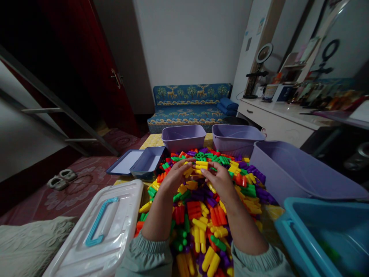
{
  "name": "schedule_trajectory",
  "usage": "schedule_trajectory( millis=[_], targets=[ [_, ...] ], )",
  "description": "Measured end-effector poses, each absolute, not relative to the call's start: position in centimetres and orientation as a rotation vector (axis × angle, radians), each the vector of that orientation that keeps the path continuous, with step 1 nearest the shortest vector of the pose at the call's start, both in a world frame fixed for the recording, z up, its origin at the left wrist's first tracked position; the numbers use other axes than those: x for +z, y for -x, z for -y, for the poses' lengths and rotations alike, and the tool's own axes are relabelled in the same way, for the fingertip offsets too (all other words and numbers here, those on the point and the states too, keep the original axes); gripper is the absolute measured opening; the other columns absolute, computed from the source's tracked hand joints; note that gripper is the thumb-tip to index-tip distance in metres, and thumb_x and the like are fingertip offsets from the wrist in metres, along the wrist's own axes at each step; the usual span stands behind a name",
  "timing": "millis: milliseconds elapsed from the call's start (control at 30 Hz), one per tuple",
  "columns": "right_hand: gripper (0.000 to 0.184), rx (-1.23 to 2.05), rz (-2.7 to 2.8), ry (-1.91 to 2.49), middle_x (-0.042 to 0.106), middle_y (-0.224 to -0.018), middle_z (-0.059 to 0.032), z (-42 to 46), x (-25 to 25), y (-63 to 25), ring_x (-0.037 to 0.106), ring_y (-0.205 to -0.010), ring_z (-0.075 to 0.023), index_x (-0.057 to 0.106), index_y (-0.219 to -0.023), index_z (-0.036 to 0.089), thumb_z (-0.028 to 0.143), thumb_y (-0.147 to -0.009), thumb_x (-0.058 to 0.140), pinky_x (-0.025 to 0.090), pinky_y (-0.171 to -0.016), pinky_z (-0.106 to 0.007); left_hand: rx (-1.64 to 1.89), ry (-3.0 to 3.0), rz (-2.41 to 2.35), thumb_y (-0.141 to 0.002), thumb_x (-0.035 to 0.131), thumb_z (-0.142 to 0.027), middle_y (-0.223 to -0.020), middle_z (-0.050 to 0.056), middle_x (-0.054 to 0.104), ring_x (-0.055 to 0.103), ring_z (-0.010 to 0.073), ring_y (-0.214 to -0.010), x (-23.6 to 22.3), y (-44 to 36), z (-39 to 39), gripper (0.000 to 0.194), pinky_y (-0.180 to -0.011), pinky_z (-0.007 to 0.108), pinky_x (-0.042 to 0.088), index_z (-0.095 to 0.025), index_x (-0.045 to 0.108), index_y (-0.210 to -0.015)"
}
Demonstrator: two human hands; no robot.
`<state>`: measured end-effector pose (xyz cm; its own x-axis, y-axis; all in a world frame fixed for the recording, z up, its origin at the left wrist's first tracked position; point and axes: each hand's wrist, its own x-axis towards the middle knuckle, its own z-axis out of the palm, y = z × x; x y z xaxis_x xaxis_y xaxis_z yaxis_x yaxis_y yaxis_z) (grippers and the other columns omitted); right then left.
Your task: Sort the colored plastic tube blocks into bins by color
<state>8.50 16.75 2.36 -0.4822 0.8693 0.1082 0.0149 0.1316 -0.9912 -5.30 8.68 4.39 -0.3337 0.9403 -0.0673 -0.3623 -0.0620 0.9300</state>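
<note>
Above a wide heap of plastic toy building blocks [194, 209] in red, yellow, green and purple, both my hands face each other. My right hand [221, 181] is closed on a yellow toy block [201, 164] with rounded prongs, gripped between thumb and fingers. Opposite it, my left hand [176, 176] is closed round another yellow toy block [188, 170], partly hidden by the fingers. The two held pieces are close together; whether they touch I cannot tell. Loose blocks lie below and all around my wrists.
Purple bins [184, 139] stand behind and right of the heap on a yellow-patterned tabletop [149, 141]. A blue tub [305, 227] is at the near right. To the left are a dark-blue box [147, 163] and a white lid [115, 219] with a blue handle.
</note>
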Motion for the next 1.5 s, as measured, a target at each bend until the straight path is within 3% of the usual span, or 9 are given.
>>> schedule_trajectory(
  millis=[133, 233, 367, 600, 833, 1000, 1233, 1500],
  targets=[
    [0.031, 1.149, 1.796, 0.935, 0.068, -0.089, -0.0064, -17.6, 1.7, -8.9, 0.063, -0.069, -0.0179, 0.061, -0.095, 0.018, 0.038, -0.072, 0.061, 0.05, -0.06, -0.029, 1.545, -1.0, -1.655, -0.071, 0.069, -0.026, -0.094, 0.009, 0.069, 0.065, 0.0197, -0.078, 3.7, 6.0, -8.9, 0.039, -0.065, 0.028, 0.052, -0.014, 0.065, -0.108],
    [0.018, 0.921, 2.009, 0.9, 0.064, -0.107, -0.0072, -17.9, 1.2, -9.0, 0.063, -0.077, -0.0161, 0.062, -0.084, 0.019, 0.029, -0.07, 0.062, 0.05, -0.067, -0.028, 1.355, -1.402, -1.982, -0.072, 0.063, -0.014, -0.095, 0.008, 0.07, 0.065, 0.0212, -0.086, 2.9, 6.3, -9.2, 0.032, -0.077, 0.031, 0.051, -0.016, 0.069, -0.104],
    [0.01, 0.816, 2.247, 0.906, 0.061, -0.117, -0.005, -17.3, 1.2, -8.9, 0.061, -0.072, -0.012, 0.063, -0.079, 0.02, 0.021, -0.07, 0.06, 0.048, -0.07, -0.027, 1.134, -1.696, -2.134, -0.071, 0.058, -0.005, -0.107, 0.01, 0.067, 0.062, 0.0225, -0.099, 2.5, 5.8, -9.3, 0.042, -0.09, 0.034, 0.047, -0.015, 0.068, -0.11],
    [0.016, 0.53, 2.365, 0.999, 0.062, -0.092, -0.0031, -16.7, 1.7, -9.0, 0.06, -0.076, -0.0157, 0.063, -0.083, 0.022, 0.015, -0.07, 0.057, 0.043, -0.067, -0.026, 0.964, -1.809, -2.142, -0.066, 0.062, -0.003, -0.106, 0.01, 0.064, 0.061, 0.0224, -0.098, 3.2, 5.2, -8.8, 0.052, -0.09, 0.032, 0.048, -0.016, 0.066, -0.117],
    [0.013, 0.828, 2.161, 0.977, 0.064, -0.077, -0.0002, -16.7, 2.0, -8.8, 0.059, -0.065, -0.0145, 0.057, -0.084, 0.021, 0.028, -0.073, 0.06, 0.043, -0.06, -0.025, 1.18, -1.543, -1.844, -0.075, 0.062, -0.016, -0.112, 0.011, 0.067, 0.062, 0.0227, -0.1, 3.2, 5.2, -9.2, 0.043, -0.086, 0.031, 0.049, -0.014, 0.064, -0.118],
    [0.016, 1.087, 2.038, 0.849, 0.067, -0.08, -0.002, -17.0, 1.4, -8.6, 0.062, -0.069, -0.0153, 0.058, -0.086, 0.02, 0.03, -0.074, 0.06, 0.047, -0.063, -0.026, 1.264, -1.39, -1.656, -0.073, 0.066, -0.024, -0.102, 0.011, 0.07, 0.065, 0.0218, -0.086, 2.6, 5.4, -9.4, 0.047, -0.073, 0.028, 0.051, -0.011, 0.064, -0.117],
    [0.016, 0.823, 2.284, 1.008, 0.068, -0.08, -0.0037, -16.8, 2.1, -9.1, 0.06, -0.064, -0.0159, 0.064, -0.086, 0.02, 0.028, -0.073, 0.059, 0.042, -0.058, -0.026, 1.189, -1.55, -1.799, -0.067, 0.067, -0.023, -0.098, 0.008, 0.07, 0.064, 0.0212, -0.083, 1.6, 5.7, -9.3, 0.046, -0.073, 0.028, 0.05, -0.014, 0.068, -0.113],
    [0.015, 0.956, 2.199, 1.003, 0.069, -0.083, -0.005, -16.9, 1.8, -8.8, 0.063, -0.075, -0.0185, 0.06, -0.082, 0.019, 0.031, -0.074, 0.058, 0.046, -0.064, -0.028, 1.242, -1.38, -1.631, -0.063, 0.072, -0.022, -0.085, 0.006, 0.07, 0.061, 0.0169, -0.071, 1.9, 5.3, -9.3, 0.056, -0.064, 0.025, 0.049, -0.014, 0.064, -0.117]
  ],
)
